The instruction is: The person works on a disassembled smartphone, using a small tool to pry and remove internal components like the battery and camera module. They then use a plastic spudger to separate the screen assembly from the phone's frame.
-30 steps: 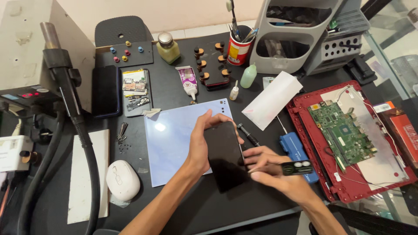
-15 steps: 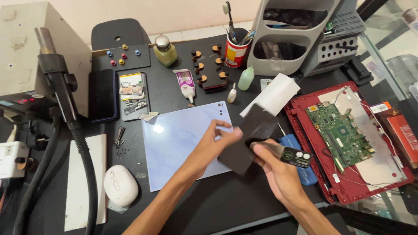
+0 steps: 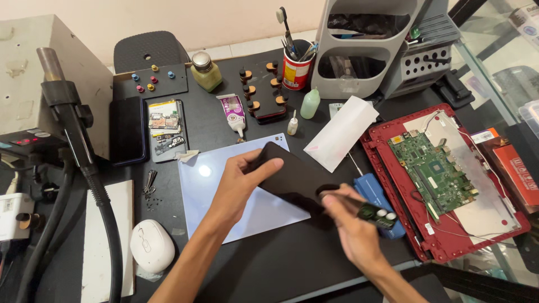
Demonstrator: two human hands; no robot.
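Black phone panel (image 3: pixel 292 178) tilted above blue mat (image 3: pixel 224 193), gripped at its upper edge by left hand (image 3: pixel 238 182). Right hand (image 3: pixel 351 224) clenches dark tool (image 3: pixel 368 211) (tip on panel's lower corner). Red laptop shell (image 3: pixel 449 179) nearby on table (image 3: pixel 281 269).

Both forearms bare, no sleeves or jewellery.

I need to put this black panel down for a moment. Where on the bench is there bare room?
Bare patches: the blue mat to the outside of the left hand, and the dark bench between both forearms, right of the white mouse. Crowded: the back row around the red tin of tools, and the right side, filled by the opened red laptop.
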